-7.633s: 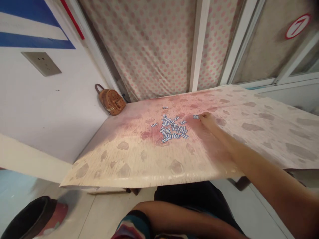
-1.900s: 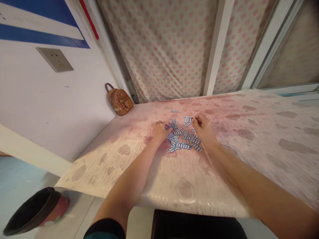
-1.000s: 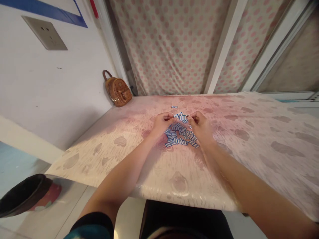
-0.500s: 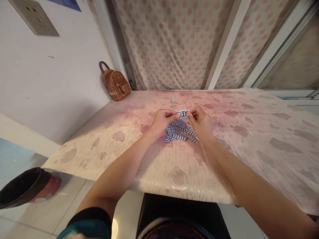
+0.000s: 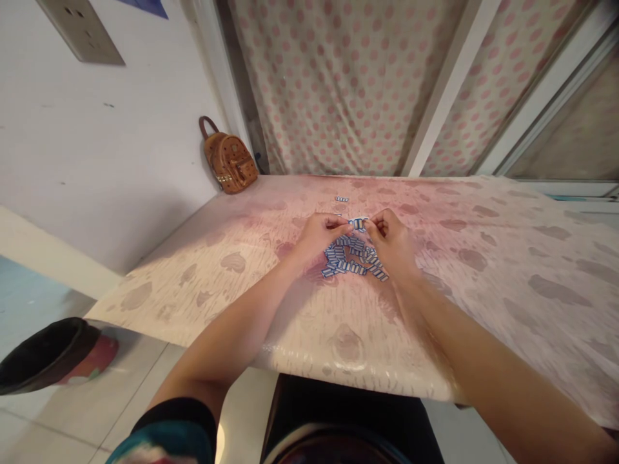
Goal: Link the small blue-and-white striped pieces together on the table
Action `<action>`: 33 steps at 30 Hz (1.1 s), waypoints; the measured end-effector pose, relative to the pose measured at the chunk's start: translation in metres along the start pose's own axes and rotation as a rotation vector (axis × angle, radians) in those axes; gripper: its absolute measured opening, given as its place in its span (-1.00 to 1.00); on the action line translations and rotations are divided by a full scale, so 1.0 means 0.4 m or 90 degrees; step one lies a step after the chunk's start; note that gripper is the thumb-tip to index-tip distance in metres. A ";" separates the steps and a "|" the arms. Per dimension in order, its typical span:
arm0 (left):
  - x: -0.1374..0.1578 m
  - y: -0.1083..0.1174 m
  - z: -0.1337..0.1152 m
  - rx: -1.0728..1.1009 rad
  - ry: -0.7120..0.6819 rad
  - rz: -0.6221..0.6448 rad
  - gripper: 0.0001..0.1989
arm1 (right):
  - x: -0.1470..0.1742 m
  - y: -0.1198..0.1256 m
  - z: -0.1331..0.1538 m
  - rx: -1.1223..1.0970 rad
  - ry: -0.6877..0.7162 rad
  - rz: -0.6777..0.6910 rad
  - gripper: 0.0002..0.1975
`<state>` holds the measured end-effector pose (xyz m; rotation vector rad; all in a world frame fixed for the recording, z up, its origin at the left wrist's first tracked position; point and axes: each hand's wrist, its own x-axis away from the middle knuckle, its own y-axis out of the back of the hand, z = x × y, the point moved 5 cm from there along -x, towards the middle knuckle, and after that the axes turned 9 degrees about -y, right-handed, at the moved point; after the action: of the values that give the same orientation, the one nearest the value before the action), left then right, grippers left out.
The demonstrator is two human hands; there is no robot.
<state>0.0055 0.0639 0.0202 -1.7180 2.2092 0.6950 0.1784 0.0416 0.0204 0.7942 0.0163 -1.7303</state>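
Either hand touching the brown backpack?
No, the brown backpack sits by the wall, well apart from the left hand and the right hand.

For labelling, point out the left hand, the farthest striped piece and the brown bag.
Left hand [image 5: 319, 234], head view, its middle.
Farthest striped piece [image 5: 342, 199], head view, middle.
Brown bag [image 5: 232, 164], head view, front face.

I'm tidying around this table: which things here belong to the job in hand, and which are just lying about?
Job in hand:
striped piece, pinched by left hand and right hand
pile of striped pieces
apparently, lone striped piece beyond

Lying about:
brown backpack
bin-like container
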 end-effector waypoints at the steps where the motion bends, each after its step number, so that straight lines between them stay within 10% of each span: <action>1: 0.001 0.000 -0.001 0.002 0.001 0.001 -0.84 | 0.000 0.000 0.001 0.002 0.001 0.001 -0.83; 33: -0.001 0.044 0.000 -0.049 -0.021 -0.185 -0.92 | -0.021 -0.005 -0.040 -0.103 -0.096 0.051 -0.86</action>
<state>-0.0114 0.0677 0.0241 -1.9945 1.8789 0.7366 0.1855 0.0559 0.0116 0.5378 0.0223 -1.6855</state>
